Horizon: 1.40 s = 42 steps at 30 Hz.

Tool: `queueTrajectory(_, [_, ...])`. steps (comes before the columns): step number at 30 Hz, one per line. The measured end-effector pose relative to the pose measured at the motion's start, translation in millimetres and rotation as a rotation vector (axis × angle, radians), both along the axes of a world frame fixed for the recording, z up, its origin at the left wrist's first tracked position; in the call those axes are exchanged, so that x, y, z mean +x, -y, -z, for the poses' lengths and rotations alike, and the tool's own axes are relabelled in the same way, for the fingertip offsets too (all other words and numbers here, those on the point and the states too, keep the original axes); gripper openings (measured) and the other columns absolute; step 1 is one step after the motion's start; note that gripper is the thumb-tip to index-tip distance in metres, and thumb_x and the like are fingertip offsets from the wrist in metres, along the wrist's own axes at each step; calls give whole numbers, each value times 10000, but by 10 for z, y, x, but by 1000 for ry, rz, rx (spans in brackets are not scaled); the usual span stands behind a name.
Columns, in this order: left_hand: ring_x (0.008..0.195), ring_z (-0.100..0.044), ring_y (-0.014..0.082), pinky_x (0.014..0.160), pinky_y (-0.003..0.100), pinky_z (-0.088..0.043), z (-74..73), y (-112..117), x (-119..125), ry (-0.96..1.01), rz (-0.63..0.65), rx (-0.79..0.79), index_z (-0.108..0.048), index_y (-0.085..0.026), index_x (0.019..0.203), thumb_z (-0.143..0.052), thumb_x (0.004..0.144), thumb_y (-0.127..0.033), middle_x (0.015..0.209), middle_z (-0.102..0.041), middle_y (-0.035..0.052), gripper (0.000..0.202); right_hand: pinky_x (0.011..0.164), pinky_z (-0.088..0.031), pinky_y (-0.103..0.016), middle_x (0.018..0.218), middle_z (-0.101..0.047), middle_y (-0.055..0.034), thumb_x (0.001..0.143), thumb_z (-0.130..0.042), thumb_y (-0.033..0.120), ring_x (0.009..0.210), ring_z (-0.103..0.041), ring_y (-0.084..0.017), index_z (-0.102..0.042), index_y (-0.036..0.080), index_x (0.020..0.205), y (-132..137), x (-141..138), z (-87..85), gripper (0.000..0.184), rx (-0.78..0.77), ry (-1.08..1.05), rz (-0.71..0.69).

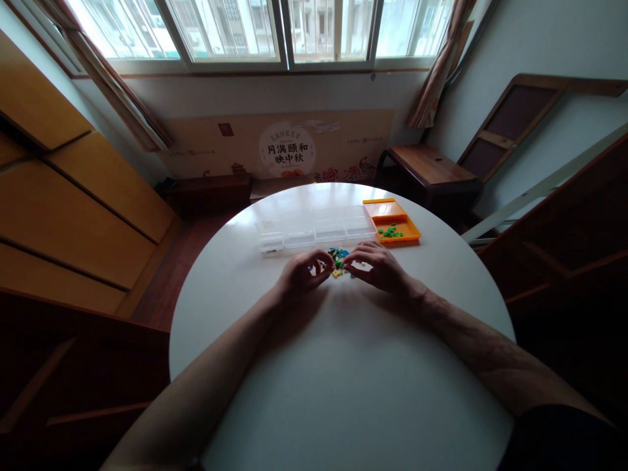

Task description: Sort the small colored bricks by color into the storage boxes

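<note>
A small heap of tiny coloured pieces (338, 259), blue, yellow, green and red, lies on the round white table (343, 379). My left hand (300, 273) rests just left of the heap with fingers curled and pinched together. My right hand (375, 265) sits just right of it, fingers bent down onto the pieces. What either hand holds is too small to make out. Behind the heap stands a clear plastic compartment box (316, 229). To its right is an orange tray (392, 222) with several green pieces (390, 231) in it.
A dark wooden bench (426, 167) stands beyond the table at the right. Wooden cabinets (73, 196) line the left wall. A printed cardboard panel (287, 149) leans under the window. Dark wooden furniture sits close at both near sides.
</note>
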<state>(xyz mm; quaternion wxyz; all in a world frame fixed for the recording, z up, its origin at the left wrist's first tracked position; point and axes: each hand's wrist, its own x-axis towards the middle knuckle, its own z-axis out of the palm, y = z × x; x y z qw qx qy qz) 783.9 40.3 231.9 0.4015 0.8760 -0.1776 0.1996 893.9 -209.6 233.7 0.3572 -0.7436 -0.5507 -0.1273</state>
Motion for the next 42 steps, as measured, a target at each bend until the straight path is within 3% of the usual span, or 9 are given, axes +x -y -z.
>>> queueTrajectory(4, [766, -705, 153, 742, 284, -563, -54, -71, -28, 48, -101, 173, -728, -224, 1012, -721, 943, -241, 958, -791, 23, 72, 979, -562, -467, 950, -802, -45, 1052, -699, 392, 946, -717, -269, -795, 280, 1001, 72, 143, 22, 157, 66, -26, 173])
queueTrajectory(11, [842, -727, 182, 825, 322, -570, -56, -110, -61, 66, -148, 330, -781, -249, 1059, -740, 940, -284, 1037, -778, 34, 131, 947, -573, -488, 1022, -816, -94, 988, -685, 465, 892, -683, -288, -796, 226, 984, 397, 614, 161, 263, 303, -190, 748])
queueTrajectory(15, [910, -740, 188, 887, 335, -565, 1, -107, -34, 130, -132, 388, -833, -297, 1111, -709, 1005, -300, 1062, -782, 36, 164, 993, -554, -516, 1135, -803, -116, 916, -711, 450, 1032, -656, -323, -788, 216, 1035, 492, 739, 272, 273, 338, -293, 852])
queueTrajectory(22, [985, -752, 209, 943, 366, -563, 17, -68, -17, 139, -104, 432, -851, -312, 1100, -709, 1016, -309, 1115, -789, 39, 165, 1095, -490, -558, 1127, -773, -110, 927, -682, 393, 1104, -622, -347, -764, 243, 1002, 358, 597, 249, 187, 279, -209, 806])
queueTrajectory(29, [928, -730, 190, 901, 333, -548, 31, -61, -3, 134, -129, 435, -797, -253, 999, -669, 1028, -248, 1098, -789, 39, 130, 1082, -504, -530, 1088, -776, -99, 948, -659, 352, 1097, -639, -338, -736, 243, 1011, 297, 506, 181, 148, 254, -124, 680])
queueTrajectory(36, [932, -727, 189, 891, 319, -541, 31, -58, 1, 145, -129, 433, -776, -252, 984, -667, 1038, -253, 1084, -781, 34, 122, 1062, -549, -536, 1111, -758, -98, 988, -656, 294, 1127, -663, -335, -727, 250, 1035, 208, 348, 92, 96, 197, -36, 461])
queueTrajectory(42, [836, -716, 166, 864, 308, -532, -2, -67, 8, 151, -129, 404, -739, -233, 1025, -572, 1127, -340, 1043, -793, 41, 223, 1035, -557, -509, 1118, -773, -75, 1021, -676, 262, 1092, -687, -308, -731, 265, 1088, 66, 116, 18, 87, 71, 42, 194])
